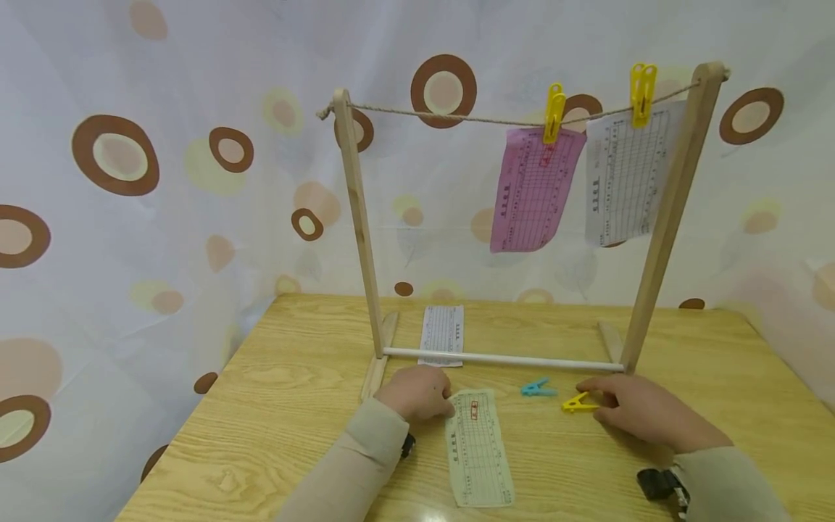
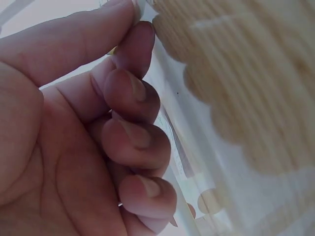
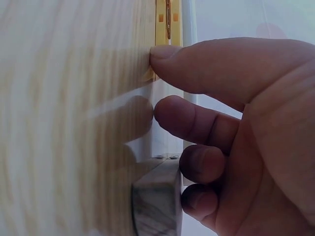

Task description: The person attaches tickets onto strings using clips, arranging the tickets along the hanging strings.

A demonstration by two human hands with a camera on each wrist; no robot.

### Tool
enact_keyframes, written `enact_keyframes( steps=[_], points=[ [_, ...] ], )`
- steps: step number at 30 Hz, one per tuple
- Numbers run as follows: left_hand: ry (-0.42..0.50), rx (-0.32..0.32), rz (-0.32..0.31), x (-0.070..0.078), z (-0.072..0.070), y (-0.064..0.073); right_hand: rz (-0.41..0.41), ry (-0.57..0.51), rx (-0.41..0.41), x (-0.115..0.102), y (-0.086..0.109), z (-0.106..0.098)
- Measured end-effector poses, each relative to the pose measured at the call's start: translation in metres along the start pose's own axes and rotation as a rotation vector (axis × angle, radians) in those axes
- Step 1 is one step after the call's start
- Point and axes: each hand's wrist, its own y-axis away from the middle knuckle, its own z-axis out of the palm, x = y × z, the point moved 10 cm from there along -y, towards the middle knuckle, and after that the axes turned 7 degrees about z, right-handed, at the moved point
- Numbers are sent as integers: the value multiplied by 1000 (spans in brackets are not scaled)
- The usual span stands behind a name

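Observation:
A pale yellow-green printed paper slip lies on the table, its upper left corner at my left hand. My left thumb and index finger pinch together at that corner; the other fingers are curled. My right hand is beside a yellow clothespin lying on the table. In the right wrist view, the thumb reaches the near end of the clothespin, with a gap between thumb and fingers. A light blue clothespin lies left of the yellow one.
A wooden frame holds a rope and a white bottom bar. Yellow clothespins hang a pink slip and a white slip on the rope. Another white slip lies under the bar. A patterned cloth hangs behind.

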Motion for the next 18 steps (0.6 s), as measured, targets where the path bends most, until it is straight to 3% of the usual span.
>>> enact_keyframes(
  steps=[10, 18],
  points=[
    [-45, 30, 53, 4, -1, -3, 6, -8, -5, 0, 2, 3],
    [5, 52, 38, 5, -6, -3, -4, 18, 14, 0, 1, -1]
  ],
)
